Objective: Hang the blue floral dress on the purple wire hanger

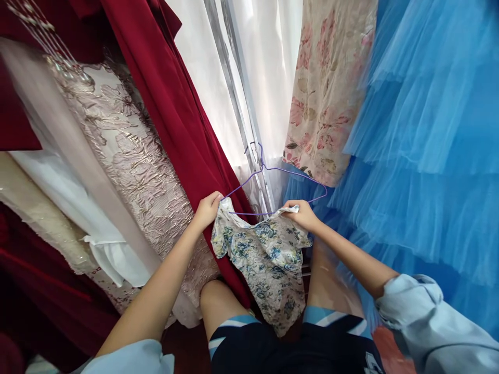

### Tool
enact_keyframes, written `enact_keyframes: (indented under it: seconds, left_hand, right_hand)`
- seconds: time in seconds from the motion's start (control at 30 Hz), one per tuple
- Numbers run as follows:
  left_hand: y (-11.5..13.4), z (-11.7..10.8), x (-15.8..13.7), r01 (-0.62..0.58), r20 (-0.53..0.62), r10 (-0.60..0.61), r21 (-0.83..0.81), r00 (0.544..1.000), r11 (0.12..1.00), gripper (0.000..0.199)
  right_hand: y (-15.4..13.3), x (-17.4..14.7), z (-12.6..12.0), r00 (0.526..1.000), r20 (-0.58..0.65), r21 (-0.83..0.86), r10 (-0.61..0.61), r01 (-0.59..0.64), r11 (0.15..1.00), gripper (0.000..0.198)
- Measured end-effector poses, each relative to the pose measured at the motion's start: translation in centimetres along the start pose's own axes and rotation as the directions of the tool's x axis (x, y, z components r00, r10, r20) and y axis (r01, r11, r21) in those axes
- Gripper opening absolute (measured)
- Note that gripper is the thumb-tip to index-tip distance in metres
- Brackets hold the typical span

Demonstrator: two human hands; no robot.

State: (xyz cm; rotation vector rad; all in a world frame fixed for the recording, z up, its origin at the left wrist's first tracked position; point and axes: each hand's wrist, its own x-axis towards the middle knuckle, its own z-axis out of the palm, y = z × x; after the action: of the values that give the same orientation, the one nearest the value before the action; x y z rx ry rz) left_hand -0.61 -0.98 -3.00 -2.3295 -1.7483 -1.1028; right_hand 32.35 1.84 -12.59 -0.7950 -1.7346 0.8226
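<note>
At the far left of my feed hang a pale embossed gown point(136, 166) and, overlapping it, a long dark red gown point(163, 114). Next comes the wearer's left hand point(208, 210), pinching one shoulder of a small flowered garment point(268, 265), which hangs above the lap between both hands. A purple wire hanger point(262, 165) spans its neckline; I judge its left end to be inside that shoulder, so that side looks done. The hook overlaps a metal pole point(234, 72); I cannot tell whether it is caught there. The right hand point(302, 214) grips the other shoulder's edge. Beyond it the hanger's right end pokes out bare, so I'd call that side left to do. Farther right hang a pink-flowered dress point(317, 104) and a tiered blue tulle dress point(424, 130).
</note>
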Motion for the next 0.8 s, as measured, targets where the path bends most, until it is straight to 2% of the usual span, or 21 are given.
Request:
enact_keyframes:
  seconds: [0.07,0.13,0.2,0.3,0.47,0.57,0.63,0.7,0.8]
  left_hand:
    - [0.4,0.4,0.4,0.007,0.008,-0.007,0.009,1.000,1.000,0.032]
    - [0.8,1.0,0.5,0.061,0.033,-0.060,-0.048,0.998,0.997,0.030]
    - [0.9,1.6,0.4,0.147,0.048,-0.140,-0.189,0.989,0.971,0.025]
    - [0.9,2.0,-0.1,0.254,0.078,-0.243,-0.388,0.967,0.886,0.023]
    - [1.0,0.9,-0.8,0.309,0.209,-0.233,-0.506,0.950,0.805,0.021]
    - [0.9,-0.1,-0.9,0.387,0.266,-0.282,-0.594,0.922,0.706,0.024]
    - [0.6,-0.6,-0.8,0.420,0.222,-0.374,-0.667,0.900,0.615,0.029]
    - [0.3,-1.0,-0.4,0.394,0.109,-0.477,-0.735,0.872,0.552,0.031]
    - [0.6,-1.5,1.3,0.298,-0.061,-0.526,-0.766,0.848,0.570,0.031]
  right_hand:
    - [-0.2,-0.1,-0.4,1.000,-0.001,0.009,0.001,-0.001,1.000,0.015]
    - [-0.5,-0.2,-0.9,1.000,-0.011,0.009,0.001,-0.001,1.000,0.016]
    - [-0.6,-0.4,-1.4,1.000,-0.016,0.007,0.002,-0.002,1.000,0.015]
    - [-0.5,-0.6,-1.7,1.000,-0.012,0.004,0.000,0.000,1.000,0.013]
    - [-0.2,-0.5,-1.7,1.000,0.008,-0.003,0.001,-0.001,1.000,0.015]
    - [-0.7,-0.4,-1.7,1.000,0.012,-0.039,-0.028,0.028,0.999,0.014]
    - [-1.0,-0.4,-1.6,0.999,-0.001,-0.072,-0.049,0.049,0.996,0.014]
    - [-1.2,-0.4,-1.3,0.998,-0.017,-0.102,-0.061,0.059,0.993,0.014]
    - [-1.4,-0.3,-0.7,0.999,-0.026,-0.095,-0.040,0.037,0.995,0.014]
